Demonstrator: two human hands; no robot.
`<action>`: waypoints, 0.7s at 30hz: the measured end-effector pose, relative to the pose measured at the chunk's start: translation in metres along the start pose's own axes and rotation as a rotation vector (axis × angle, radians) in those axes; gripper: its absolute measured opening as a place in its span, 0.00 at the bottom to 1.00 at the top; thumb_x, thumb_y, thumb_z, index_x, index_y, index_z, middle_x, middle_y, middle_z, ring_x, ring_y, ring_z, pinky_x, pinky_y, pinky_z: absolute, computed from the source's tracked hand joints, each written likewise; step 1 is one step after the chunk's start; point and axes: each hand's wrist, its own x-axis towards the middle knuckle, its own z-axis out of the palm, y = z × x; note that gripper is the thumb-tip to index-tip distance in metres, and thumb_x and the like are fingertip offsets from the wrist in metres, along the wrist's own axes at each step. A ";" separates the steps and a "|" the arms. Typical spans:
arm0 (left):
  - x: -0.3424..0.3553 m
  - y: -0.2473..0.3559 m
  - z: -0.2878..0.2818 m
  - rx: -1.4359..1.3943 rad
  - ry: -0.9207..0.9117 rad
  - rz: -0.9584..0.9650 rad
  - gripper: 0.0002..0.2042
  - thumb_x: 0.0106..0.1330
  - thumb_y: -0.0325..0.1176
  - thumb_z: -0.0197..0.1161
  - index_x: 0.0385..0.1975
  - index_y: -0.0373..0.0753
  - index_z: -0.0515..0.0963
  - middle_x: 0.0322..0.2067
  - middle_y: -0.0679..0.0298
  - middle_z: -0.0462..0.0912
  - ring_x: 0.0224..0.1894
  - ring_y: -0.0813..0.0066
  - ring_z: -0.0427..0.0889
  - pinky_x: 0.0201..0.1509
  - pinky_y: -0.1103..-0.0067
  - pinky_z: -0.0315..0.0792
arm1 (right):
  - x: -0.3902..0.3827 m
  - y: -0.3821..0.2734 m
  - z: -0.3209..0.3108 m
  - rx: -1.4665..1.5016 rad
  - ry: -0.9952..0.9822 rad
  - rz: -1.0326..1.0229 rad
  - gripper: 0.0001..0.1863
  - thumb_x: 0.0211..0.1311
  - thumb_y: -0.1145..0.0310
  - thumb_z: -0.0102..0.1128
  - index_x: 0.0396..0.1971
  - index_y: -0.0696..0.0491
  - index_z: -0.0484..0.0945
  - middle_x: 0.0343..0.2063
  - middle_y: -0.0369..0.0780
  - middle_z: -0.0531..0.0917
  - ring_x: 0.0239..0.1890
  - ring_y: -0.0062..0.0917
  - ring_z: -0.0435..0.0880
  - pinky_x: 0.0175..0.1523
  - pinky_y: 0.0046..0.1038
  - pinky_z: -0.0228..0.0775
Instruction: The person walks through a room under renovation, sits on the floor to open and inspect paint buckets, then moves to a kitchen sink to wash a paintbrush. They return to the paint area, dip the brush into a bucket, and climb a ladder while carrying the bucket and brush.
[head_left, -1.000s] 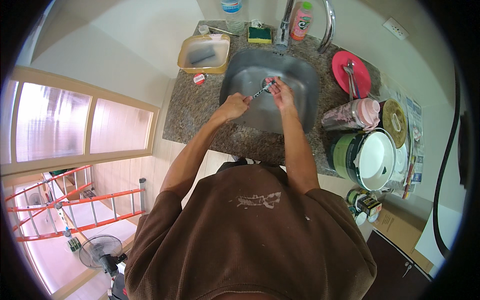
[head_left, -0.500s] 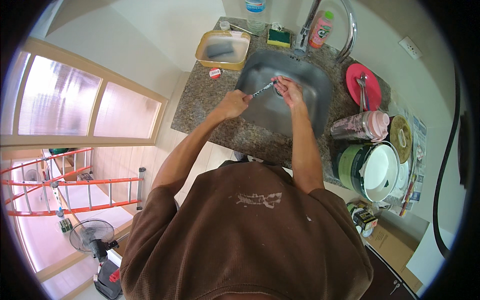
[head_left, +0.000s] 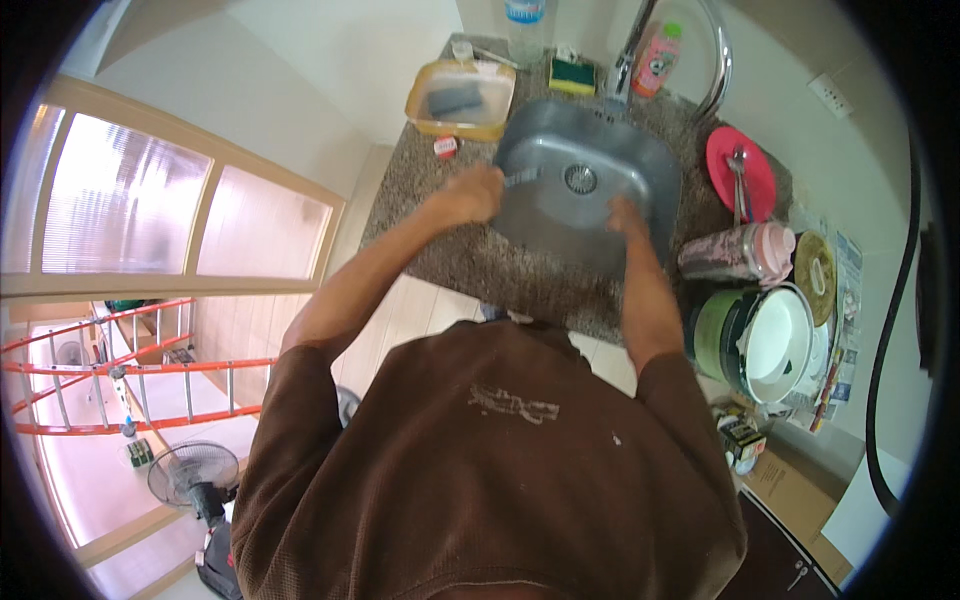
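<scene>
Head view: left grip [head_left: 475, 194] closed on one end of a thin light rod [head_left: 521, 178], knuckles toward the sink [head_left: 550, 225]. The held end is hidden in my fist; the free end reaches over the basin's left part, smeared by blur, so its tip and markings can't be made out. Right grip [head_left: 625, 215] is over the basin's right side, apart from the rod. Its fingers are blurred; I cannot tell whether they are open or closed, nor whether they hold anything. Drain [head_left: 580, 179] lies in plain sight between my two hands.

On the desk [head_left: 400, 205], left of the sink: yellowish tub [head_left: 462, 130] with a dark grey block [head_left: 455, 100] inside, its outline soft. Clear bottle [head_left: 525, 38] and faucet [head_left: 722, 75] are both cut off at the top. Right side: cutlery [head_left: 742, 190] covers part of a pink plate [head_left: 722, 165]. My brown shirt [head_left: 480, 480] hides most of the floor below.
</scene>
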 end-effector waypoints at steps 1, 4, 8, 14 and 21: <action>0.008 0.003 0.008 -0.024 -0.016 -0.033 0.12 0.59 0.29 0.53 0.33 0.24 0.78 0.33 0.36 0.79 0.44 0.41 0.79 0.50 0.59 0.72 | -0.001 -0.016 -0.005 0.391 0.017 0.202 0.11 0.52 0.71 0.66 0.35 0.58 0.80 0.32 0.42 0.84 0.34 0.29 0.84 0.36 0.31 0.75; 0.038 0.009 0.011 -0.112 0.039 -0.061 0.11 0.56 0.28 0.55 0.32 0.26 0.78 0.34 0.36 0.79 0.43 0.42 0.79 0.50 0.61 0.72 | 0.003 -0.051 -0.079 0.751 0.084 0.334 0.08 0.54 0.70 0.65 0.29 0.61 0.81 0.26 0.43 0.84 0.30 0.31 0.84 0.37 0.32 0.76; 0.048 0.009 0.024 -0.208 0.143 0.001 0.12 0.57 0.30 0.56 0.33 0.26 0.78 0.32 0.37 0.79 0.38 0.42 0.80 0.46 0.62 0.73 | -0.021 -0.079 -0.145 0.972 -0.029 0.531 0.09 0.53 0.72 0.63 0.30 0.63 0.80 0.24 0.42 0.84 0.27 0.31 0.85 0.39 0.33 0.78; 0.043 0.022 0.008 -0.448 -0.085 -0.016 0.11 0.59 0.29 0.57 0.33 0.25 0.77 0.22 0.49 0.80 0.27 0.60 0.84 0.31 0.70 0.76 | -0.042 -0.040 -0.096 0.718 0.138 0.366 0.23 0.56 0.61 0.63 0.46 0.62 0.76 0.40 0.47 0.81 0.44 0.27 0.82 0.48 0.34 0.75; 0.040 0.008 0.048 -1.008 -0.128 -0.076 0.09 0.61 0.26 0.56 0.36 0.26 0.77 0.24 0.52 0.80 0.25 0.71 0.84 0.22 0.78 0.75 | -0.045 -0.162 -0.168 1.665 -0.150 0.445 0.28 0.62 0.52 0.59 0.47 0.65 0.72 0.39 0.46 0.81 0.42 0.30 0.82 0.48 0.29 0.73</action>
